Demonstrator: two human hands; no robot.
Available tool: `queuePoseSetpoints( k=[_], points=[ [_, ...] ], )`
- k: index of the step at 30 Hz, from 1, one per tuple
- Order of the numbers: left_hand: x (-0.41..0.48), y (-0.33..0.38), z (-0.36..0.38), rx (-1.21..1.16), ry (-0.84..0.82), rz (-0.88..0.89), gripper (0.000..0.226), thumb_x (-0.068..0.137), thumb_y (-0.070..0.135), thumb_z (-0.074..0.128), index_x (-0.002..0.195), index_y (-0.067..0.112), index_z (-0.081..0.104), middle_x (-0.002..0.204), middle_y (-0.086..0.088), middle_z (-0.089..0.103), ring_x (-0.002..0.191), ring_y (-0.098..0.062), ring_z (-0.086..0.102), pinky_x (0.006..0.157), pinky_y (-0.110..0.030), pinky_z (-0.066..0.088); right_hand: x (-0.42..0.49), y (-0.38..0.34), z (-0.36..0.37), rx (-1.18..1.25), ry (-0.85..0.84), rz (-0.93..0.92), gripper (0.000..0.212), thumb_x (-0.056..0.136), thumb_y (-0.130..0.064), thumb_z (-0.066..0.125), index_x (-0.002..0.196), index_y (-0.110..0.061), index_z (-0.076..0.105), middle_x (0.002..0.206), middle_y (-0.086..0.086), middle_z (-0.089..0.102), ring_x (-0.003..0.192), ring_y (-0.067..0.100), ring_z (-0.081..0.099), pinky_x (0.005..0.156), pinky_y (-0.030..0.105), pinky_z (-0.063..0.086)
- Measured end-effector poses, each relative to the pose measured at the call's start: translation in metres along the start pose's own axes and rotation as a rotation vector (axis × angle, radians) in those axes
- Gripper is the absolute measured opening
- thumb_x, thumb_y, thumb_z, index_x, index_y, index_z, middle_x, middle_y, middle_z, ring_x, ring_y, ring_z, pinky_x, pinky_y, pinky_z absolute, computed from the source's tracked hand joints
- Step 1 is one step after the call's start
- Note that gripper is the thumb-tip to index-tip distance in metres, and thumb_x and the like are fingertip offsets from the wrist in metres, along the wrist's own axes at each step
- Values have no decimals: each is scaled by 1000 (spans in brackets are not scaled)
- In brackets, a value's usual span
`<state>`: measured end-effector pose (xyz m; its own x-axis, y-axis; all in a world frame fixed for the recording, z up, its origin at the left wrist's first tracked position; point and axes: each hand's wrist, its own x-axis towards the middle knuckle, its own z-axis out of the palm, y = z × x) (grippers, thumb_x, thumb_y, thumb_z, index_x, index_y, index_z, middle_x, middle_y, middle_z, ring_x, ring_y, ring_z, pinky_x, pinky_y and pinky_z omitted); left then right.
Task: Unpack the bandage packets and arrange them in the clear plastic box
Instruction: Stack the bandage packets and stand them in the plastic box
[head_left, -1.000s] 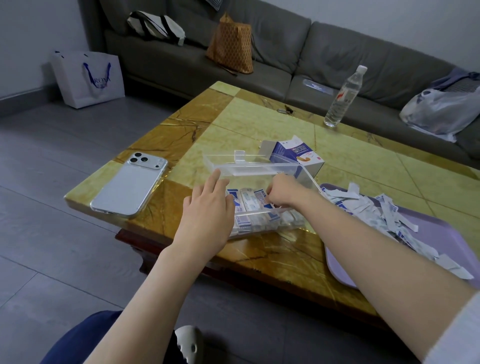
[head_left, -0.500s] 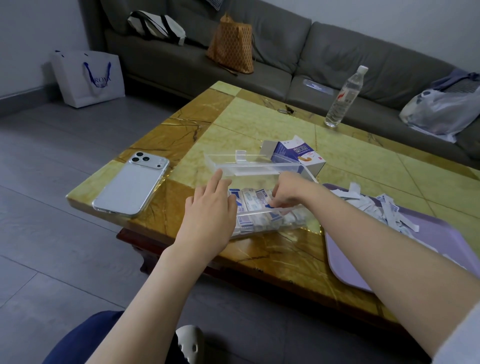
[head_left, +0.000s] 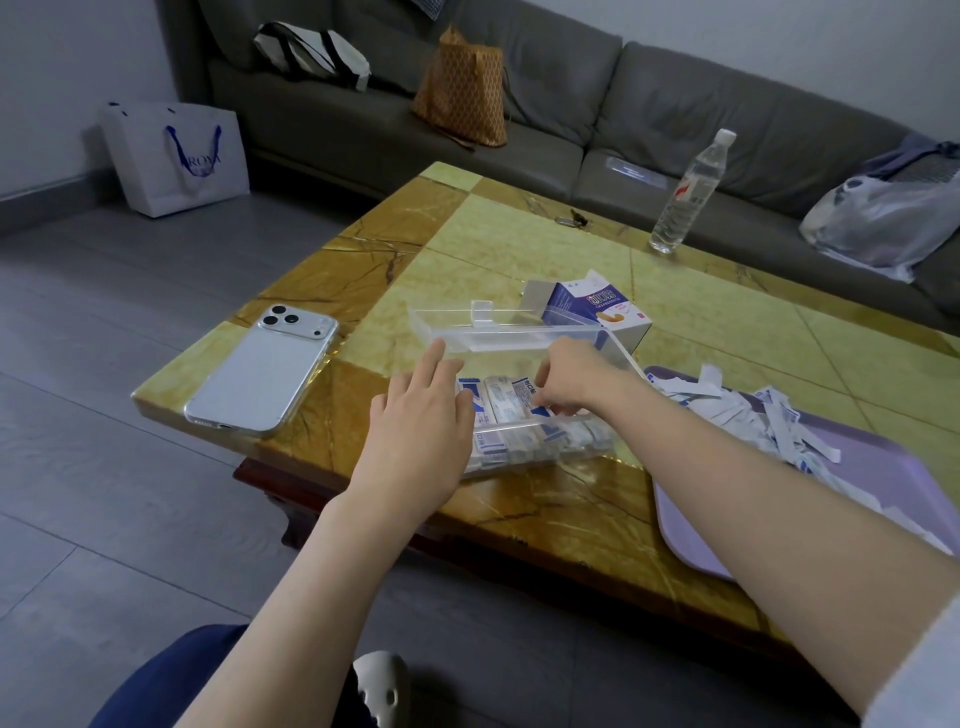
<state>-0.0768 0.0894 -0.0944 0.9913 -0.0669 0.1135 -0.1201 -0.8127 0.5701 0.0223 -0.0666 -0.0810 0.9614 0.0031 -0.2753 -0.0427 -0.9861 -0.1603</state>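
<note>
Two hands are at the clear plastic box (head_left: 519, 339), which sits at the middle of the table (head_left: 519, 234) with its lid swung open toward 12 o'clock.

Head view: little has moved in the last second. The left hand (head_left: 421, 431) stays at the box's 9 o'clock end, fingers straight and slightly spread, resting against the wall to steady it. The right hand (head_left: 571, 379) has only edged a touch sideways over the box's 3 o'clock half. Its fingers are curled down, with the tips on the bandage packets (head_left: 506, 402) lined up inside. I cannot tell whether they pinch one packet or merely press it flat.

The right forearm now hides more of the lilac tray (head_left: 883, 467) at 4 o'clock, where a heap of white-and-blue strips (head_left: 753, 415) lies. The opened carton (head_left: 597, 306) stands just beyond the box at 1 o'clock.

Such small motion suggests a packet is being seated and squared into the row, not fetched. The box looks partly filled along its near side, so the arranging is probably well along but not finished.
</note>
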Motion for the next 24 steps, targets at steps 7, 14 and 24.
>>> queuePoseSetpoints(
  k=[7,14,24],
  points=[
    [0,1,0,20,12,-9,43,101,28,24,144,22,25,157,6,7,138,-19,20,108,-38,22,-3,7,-2,-35,53,-79,20,91,-12,54,104,-4,67,98,13,69,81,24,65,77,38,56],
    [0,23,6,50,227,129,36,95,13,40,129,18,45,138,-2,40,125,-22,36,100,-36,27,-58,28,-7,136,567,-384,23,97,-18,45,115,-12,58,107,0,60,96,14,54,80,26,44],
    [-1,97,68,41,115,583,28,79,8,46,102,14,60,96,-3,58,88,-26,54,76,-31,32,-93,159,18,50,691,-137,20,91,-9,53,110,-8,56,108,8,54,100,25,53,82,31,42]
  ],
)
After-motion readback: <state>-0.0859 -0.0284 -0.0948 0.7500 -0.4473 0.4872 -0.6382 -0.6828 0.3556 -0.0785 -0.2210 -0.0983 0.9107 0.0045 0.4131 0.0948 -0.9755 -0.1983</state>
